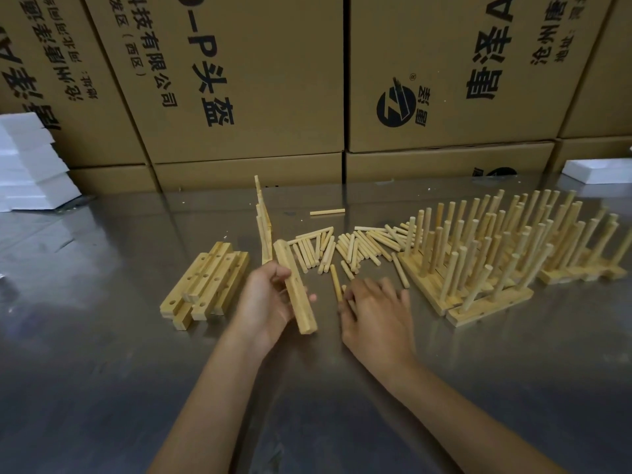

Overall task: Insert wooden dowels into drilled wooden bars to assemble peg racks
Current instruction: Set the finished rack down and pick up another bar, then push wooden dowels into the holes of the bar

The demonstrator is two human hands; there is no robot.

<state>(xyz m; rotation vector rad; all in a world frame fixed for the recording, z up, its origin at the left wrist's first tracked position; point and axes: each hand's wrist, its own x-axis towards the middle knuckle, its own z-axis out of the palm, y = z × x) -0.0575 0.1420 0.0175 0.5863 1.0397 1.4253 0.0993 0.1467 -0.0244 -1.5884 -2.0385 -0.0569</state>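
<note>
bar: drilled wooden bar (296, 291) sits in the left hand (265, 304), raised off the desk (102, 371), far end tilted up and away from the person. Its holes don't show from this angle.
bar handling: judged light, rigid and square-edged, so it shouldn't roll or flex. Best held mid-length, which leaves the drilled face free for pegs.
left grip: clenched round the bar's middle, fingers wrapped from the left and fingertips showing on its right edge. Looks secure.
dowels: loose dowels (355, 246) lie scattered flat on the desk just beyond both hands. One single dowel (336, 281) lies right at the right hand's fingertips.
dowel handling: judged light, stiff and smooth, and round, so likely to roll on polished steel. A pinch near one end leaves the other free to enter a hole.
right grip: right hand (376, 307) is palm down on the desk with fingers curled over the near dowels. Blurred there; it probably pinches one or two, but the frame doesn't settle it, so cannot tell.
spare bars: stack of drilled bars (205, 285) lies left of the left hand, holes up, no pegs in.
done racks: finished peg racks (496, 254) stand in rows to the right, pegs upright.
backdrop: cardboard cartons (239, 80) are stacked behind the desk.
</note>
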